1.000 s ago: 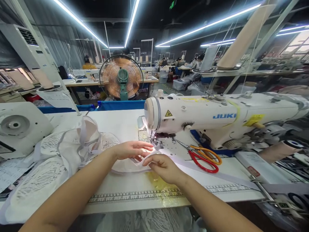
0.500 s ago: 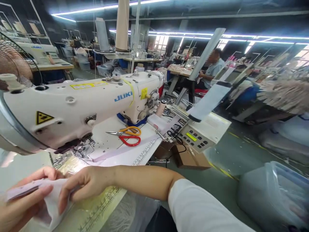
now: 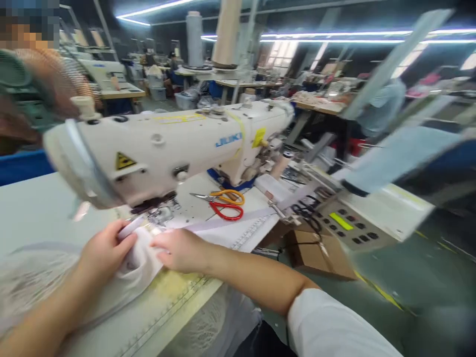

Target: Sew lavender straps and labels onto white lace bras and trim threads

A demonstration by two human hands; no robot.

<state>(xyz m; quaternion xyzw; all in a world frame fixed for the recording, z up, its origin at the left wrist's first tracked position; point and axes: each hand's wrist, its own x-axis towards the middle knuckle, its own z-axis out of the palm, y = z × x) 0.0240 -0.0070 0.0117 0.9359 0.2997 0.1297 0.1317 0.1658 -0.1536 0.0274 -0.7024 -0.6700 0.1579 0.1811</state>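
My left hand [image 3: 106,250] grips a piece of white fabric [image 3: 139,265] at its folded edge, thumb and fingers closed on it. Pinching the same fabric from the other side is my right hand [image 3: 182,250], its fingers partly hidden by the cloth. Both hands are just in front of the needle area of a white sewing machine [image 3: 156,148]. A pale lilac strip [image 3: 219,220] runs from that needle area across the bed. Scissors with one orange and one red handle [image 3: 227,210] lie on the machine bed.
Lacy white fabric [image 3: 33,282] spreads over the table at left. At right stand a control box [image 3: 386,213] and a pale blue roll [image 3: 401,156]. A cardboard box [image 3: 323,258] sits below. A person in a light shirt [image 3: 383,106] is farther back.
Both hands have carried the white fabric up and right, closer to the needle area. My view has turned left, so the machine appears farther right and more table shows at left.
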